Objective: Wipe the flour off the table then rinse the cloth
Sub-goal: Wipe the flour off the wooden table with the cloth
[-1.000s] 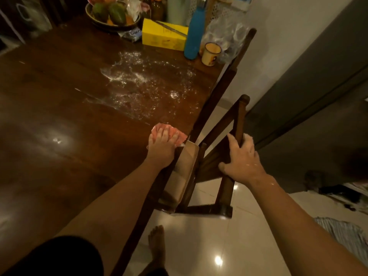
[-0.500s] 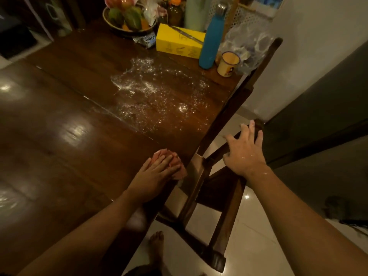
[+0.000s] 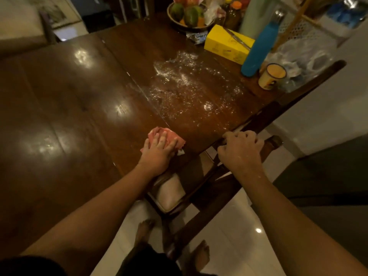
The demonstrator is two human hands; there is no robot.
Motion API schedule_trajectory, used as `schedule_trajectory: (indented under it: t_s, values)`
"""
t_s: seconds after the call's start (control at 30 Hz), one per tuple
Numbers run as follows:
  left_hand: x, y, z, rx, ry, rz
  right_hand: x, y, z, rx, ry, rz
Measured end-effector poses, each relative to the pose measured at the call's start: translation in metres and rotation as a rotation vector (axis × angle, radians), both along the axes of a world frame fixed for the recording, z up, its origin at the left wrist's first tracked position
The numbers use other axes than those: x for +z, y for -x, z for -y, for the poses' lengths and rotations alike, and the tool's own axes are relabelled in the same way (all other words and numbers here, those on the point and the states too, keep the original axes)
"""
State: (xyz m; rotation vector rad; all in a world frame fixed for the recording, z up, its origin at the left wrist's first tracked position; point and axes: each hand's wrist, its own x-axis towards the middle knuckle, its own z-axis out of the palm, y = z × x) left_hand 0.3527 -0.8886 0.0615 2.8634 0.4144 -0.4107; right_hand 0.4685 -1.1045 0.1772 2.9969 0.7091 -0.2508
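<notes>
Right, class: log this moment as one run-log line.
phase: wiping not begun | left hand: flat on cloth at table edge | right hand: grips chair | flour: beyond cloth

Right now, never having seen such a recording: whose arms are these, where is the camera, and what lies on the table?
There is no machine: a person wears one camera on the head, looking down at their arms. The left hand presses a pink cloth flat on the table. The right hand grips the back of a chair. Flour lies ahead, not yet wiped. Behind it stand a yellow box, a blue bottle, a mug and a fruit bowl.
</notes>
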Motion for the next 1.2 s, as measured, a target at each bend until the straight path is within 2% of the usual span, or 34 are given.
schedule_trajectory:
  t_s: [0.2, 0.33, 0.4, 0.47, 0.57, 0.73, 0.87, 1.0, 1.1, 1.2]
  values:
    - [-0.005, -0.004, 0.055, 0.007, 0.049, 0.027, -0.003, -0.004, 0.009, 0.087, -0.115, -0.037]
    - [-0.008, -0.025, 0.059, -0.095, 0.07, -0.021, -0.002, -0.013, 0.013, 0.126, -0.279, -0.117]
    - [-0.009, -0.041, 0.06, -0.12, 0.036, -0.036, 0.0, -0.021, 0.016, 0.165, -0.341, -0.054]
    - [-0.008, -0.061, 0.059, -0.121, 0.027, -0.04, 0.005, -0.038, 0.02, 0.187, -0.329, 0.094]
    - [-0.01, -0.099, 0.057, -0.117, 0.043, -0.042, 0.019, -0.083, 0.023, 0.047, -0.239, 0.171]
    - [-0.007, -0.167, 0.052, -0.204, 0.066, -0.057, 0.004, -0.145, 0.036, -0.207, -0.203, 0.088]
    - [-0.013, -0.206, 0.046, -0.343, 0.057, -0.027, -0.015, -0.142, 0.035, -0.219, -0.208, 0.167]
    - [-0.017, -0.234, 0.059, -0.416, 0.053, 0.024, -0.013, -0.147, 0.039, -0.265, -0.398, 0.163]
    - [-0.016, -0.231, 0.07, -0.454, 0.092, 0.086, -0.014, -0.148, 0.038, -0.29, -0.427, 0.141]
    - [-0.02, -0.215, 0.05, -0.625, 0.176, 0.132, -0.015, -0.15, 0.037, -0.278, -0.403, 0.136]
